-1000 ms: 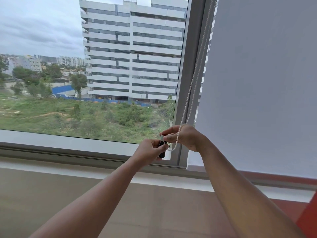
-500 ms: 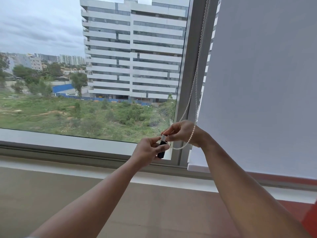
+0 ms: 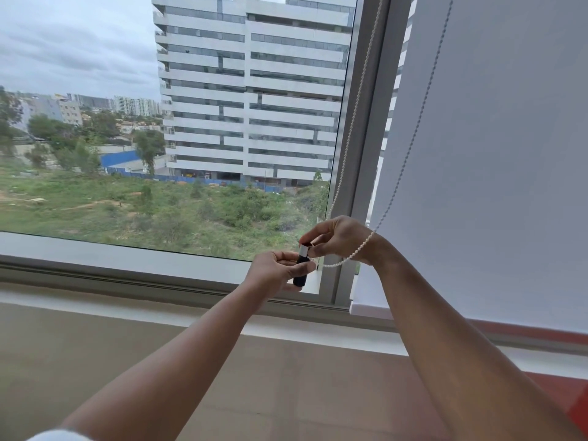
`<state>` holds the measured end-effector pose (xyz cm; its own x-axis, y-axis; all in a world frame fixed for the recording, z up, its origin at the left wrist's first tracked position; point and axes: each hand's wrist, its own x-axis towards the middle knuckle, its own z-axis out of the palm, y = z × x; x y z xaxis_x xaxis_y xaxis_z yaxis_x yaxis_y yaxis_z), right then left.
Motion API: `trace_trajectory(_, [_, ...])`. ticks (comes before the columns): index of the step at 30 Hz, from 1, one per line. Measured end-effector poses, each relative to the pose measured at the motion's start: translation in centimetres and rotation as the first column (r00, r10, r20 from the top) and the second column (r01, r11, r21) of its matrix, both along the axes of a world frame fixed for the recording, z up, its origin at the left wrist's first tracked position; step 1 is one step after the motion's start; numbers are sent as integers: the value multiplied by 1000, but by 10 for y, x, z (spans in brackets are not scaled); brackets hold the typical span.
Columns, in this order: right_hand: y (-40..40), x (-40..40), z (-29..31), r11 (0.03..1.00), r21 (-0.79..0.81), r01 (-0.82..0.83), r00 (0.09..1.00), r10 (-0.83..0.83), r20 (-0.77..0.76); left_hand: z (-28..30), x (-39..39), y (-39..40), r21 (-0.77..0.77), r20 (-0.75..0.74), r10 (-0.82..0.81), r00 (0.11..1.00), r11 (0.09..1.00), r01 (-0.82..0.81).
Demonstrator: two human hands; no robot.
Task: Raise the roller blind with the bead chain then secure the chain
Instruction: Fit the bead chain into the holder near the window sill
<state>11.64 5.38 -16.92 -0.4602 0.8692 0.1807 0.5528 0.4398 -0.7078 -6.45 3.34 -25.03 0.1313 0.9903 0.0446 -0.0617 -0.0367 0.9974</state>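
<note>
My left hand (image 3: 280,268) pinches the black weight (image 3: 301,271), upright. My right hand (image 3: 339,239) at its 1 o'clock pinches the bead chain (image 3: 345,261) at the weight's top; loop trails to 3 o'clock. Blind (image 3: 496,160) is down at right.

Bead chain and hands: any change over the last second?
The bead chain slipped from across the right hand's knuckles to drape round the wrist, its right strand swinging out over the blind. The black holder tilted slightly upright. Unchanged: the left hand grips the holder, right pinches its top, blind down.
</note>
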Motion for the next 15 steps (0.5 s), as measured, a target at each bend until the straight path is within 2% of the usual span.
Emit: trace_trajectory(15, [4,1,0,998,51,-27,998,29,-47,9,-2,2,42,-61,-16,998,999,18])
